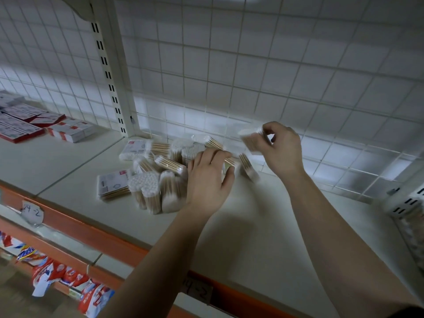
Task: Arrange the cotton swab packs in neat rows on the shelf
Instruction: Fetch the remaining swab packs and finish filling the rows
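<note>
Sorting a messy pile of swab packs (158, 171) on the shelf (263, 237). Right hand (281, 148) pinching one pack (251, 140) above the pile; left hand (210, 177) spread open, flat on the pile. Next: set it down straight beside the pile.

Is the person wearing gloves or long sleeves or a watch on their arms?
No gloves: the left hand and the right hand are both bare. No watch, bracelet or ring shows on either one. Both forearms are uncovered as far as the picture shows. Only at the bottom right corner does a small dark edge appear, which may be a sleeve, but it is too small to tell.
</note>
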The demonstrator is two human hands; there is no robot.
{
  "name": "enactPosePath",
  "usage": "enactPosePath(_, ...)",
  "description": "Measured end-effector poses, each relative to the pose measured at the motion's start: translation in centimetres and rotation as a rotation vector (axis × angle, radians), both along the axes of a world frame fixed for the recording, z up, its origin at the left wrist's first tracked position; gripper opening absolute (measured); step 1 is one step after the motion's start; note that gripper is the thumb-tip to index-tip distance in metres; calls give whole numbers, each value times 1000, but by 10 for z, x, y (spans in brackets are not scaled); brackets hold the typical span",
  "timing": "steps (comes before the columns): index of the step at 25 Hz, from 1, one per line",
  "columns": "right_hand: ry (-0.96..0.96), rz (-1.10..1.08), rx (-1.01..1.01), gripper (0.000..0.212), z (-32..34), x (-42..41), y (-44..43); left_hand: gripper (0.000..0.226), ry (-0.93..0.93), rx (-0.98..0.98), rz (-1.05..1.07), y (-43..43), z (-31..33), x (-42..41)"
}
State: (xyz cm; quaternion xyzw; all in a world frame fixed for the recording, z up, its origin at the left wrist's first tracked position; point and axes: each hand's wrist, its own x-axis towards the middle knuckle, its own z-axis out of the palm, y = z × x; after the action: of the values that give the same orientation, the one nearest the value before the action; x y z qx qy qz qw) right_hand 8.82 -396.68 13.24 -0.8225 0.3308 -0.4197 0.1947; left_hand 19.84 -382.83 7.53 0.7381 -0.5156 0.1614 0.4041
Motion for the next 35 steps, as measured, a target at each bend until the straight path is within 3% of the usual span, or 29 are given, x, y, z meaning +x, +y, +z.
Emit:
enactPosePath(5, -4, -65, 23, 16, -2, -31, -2, 33, -135, 145, -127, -20, 13, -9)
enactPosePath(12, -46, -112, 182, 14, -8, -75, 0, 56, -383, 517, -260, -53, 22, -15)
enactPosePath(18, -172, -51, 378, 8, -10, -106, 4, 20, -288, 480, -247, -68, 17, -23)
enactPosePath(22, -184, -45, 451, 14, -15, -126, 8, 40, -246, 602, -257, -72, 16, -30)
enactPosePath(25, -191, -44, 495, 17, -21, -136, 13, 48, -228, 567, -263, -74, 13, -33)
enactPosePath(28, -222, -46, 561, 21, -25, -147, 19, 41, -240, 522, -262, -76, 11, -34)
enactPosePath(35, -285, -100, 586, 24, -27, -164, 28, 35, -42, 212, -334, -67, 24, -47)
